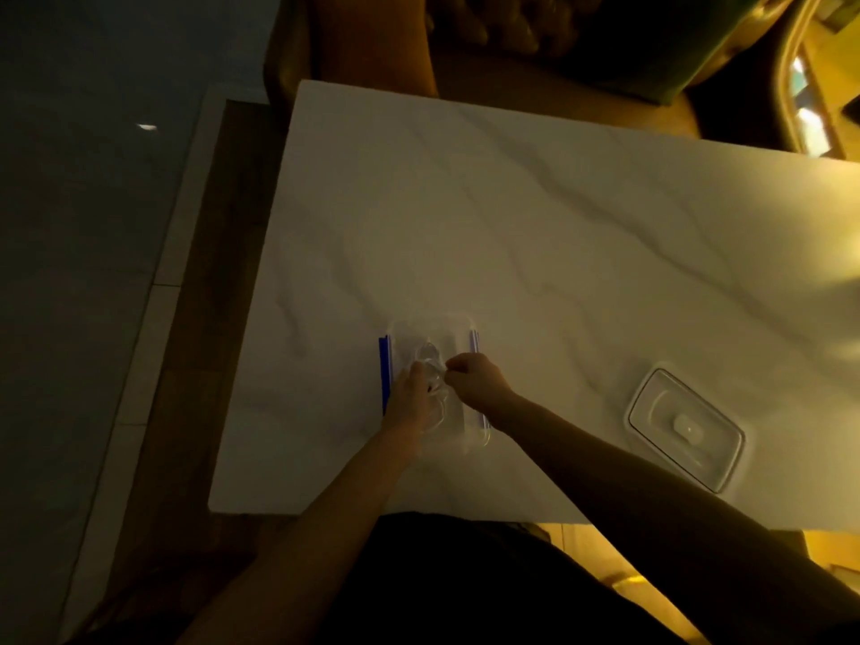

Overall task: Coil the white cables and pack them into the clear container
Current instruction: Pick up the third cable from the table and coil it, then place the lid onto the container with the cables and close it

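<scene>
A clear container (458,335) with blue side clips stands on the white marble table (512,216), near its front left. White coiled cables (430,360) lie inside it. My left hand (412,402) reaches into the container from the front, fingers on the cable bundle. My right hand (474,377) is over the container's right side with fingers pinched on a strand of the cable. The light is dim and the cable loops blur together.
The container's clear lid (686,428) lies flat on the table to the right, near the front edge. A chair (372,44) stands at the far side. The table's left edge drops to a dark floor (93,272).
</scene>
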